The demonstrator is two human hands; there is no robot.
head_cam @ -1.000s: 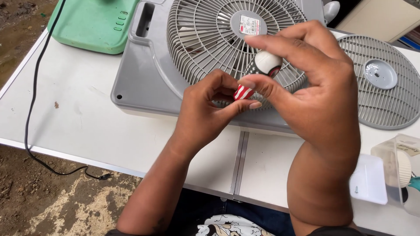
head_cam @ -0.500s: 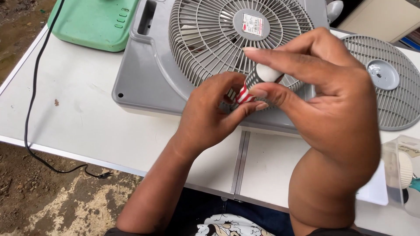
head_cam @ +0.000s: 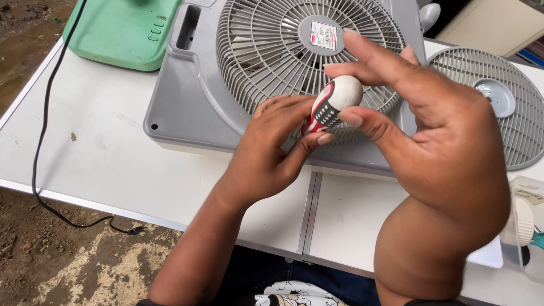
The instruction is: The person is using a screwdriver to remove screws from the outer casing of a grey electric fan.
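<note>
Both hands hold a screwdriver by its red, white and black handle (head_cam: pixel 332 102) above the front edge of a grey box fan (head_cam: pixel 187 107) lying flat on a white table (head_cam: pixel 90 164). My right hand (head_cam: pixel 430 136) pinches the rounded top of the handle between thumb and fingers. My left hand (head_cam: pixel 275 144) wraps the lower part of the handle from below. The shaft and tip are hidden behind my left fingers. The fan's round grille (head_cam: pixel 266 51) with its centre label lies just behind the hands.
A loose round grey grille (head_cam: pixel 504 107) lies at the right. A green plastic base (head_cam: pixel 113 31) sits at the back left. A black cord (head_cam: pixel 42 147) hangs over the table's left edge down to bare dirt. A clear plastic container (head_cam: pixel 524 226) stands at the right edge.
The handle has tilted more upright and shows more of its white top. My right fingers have shifted around it. Both hands stay over the fan's front edge.
</note>
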